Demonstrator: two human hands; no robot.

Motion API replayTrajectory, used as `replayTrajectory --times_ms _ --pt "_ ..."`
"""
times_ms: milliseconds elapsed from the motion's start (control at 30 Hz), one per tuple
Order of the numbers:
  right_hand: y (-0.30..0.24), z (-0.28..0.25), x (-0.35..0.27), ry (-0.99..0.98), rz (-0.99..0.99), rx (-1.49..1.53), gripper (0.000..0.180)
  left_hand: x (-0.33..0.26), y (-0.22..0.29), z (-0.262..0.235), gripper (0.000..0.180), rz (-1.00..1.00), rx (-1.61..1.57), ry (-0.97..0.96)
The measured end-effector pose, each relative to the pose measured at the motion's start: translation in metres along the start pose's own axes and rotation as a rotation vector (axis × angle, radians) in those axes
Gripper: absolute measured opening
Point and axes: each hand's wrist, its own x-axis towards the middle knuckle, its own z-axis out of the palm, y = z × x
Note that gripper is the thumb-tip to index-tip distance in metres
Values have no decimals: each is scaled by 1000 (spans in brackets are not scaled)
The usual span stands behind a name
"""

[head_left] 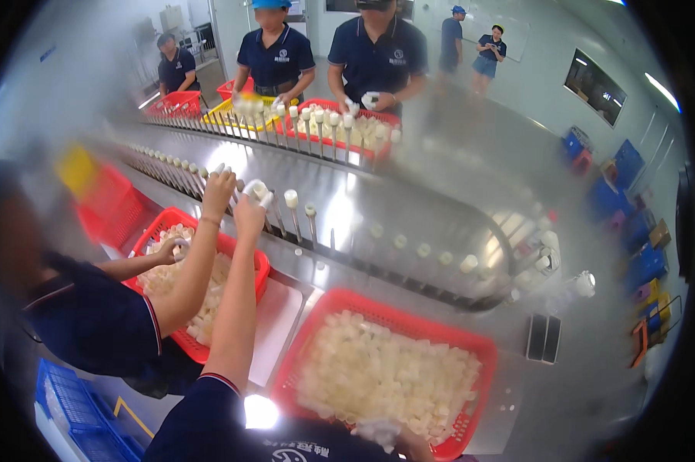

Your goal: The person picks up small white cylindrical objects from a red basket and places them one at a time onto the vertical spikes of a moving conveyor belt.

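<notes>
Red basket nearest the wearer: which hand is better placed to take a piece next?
Probably the right hand: it's at the near edge of the red basket, by the pale pieces, while the left hand is up at the metal rods.

- The wearer's two hands (251,215)
- Six other people (374,58)
- At least five red baskets (409,316)
- At least one yellow basket (215,118)
- Pale caps (390,377), too many to count

A factory workshop: uniformed workers (378,58) flank rows of metal spindles (313,228).
</notes>
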Motion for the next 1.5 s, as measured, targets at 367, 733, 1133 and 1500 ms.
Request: replayTrajectory --times_ms 367,733,1133,1500 --pt "-20 7 -23 232 -239 -71 22 -3 36 2 35 335 126 -346" --pt "28 16 -33 286 -425 258 31 -9 97 66 15 775 961 -640" --pt "-32 12 -3 365 -542 -240 35 -68 120 114 13 949 655 -560" --pt "-160 -56 -16 913 -959 -258 39 -221 99 64 40 99 -719 -1044"
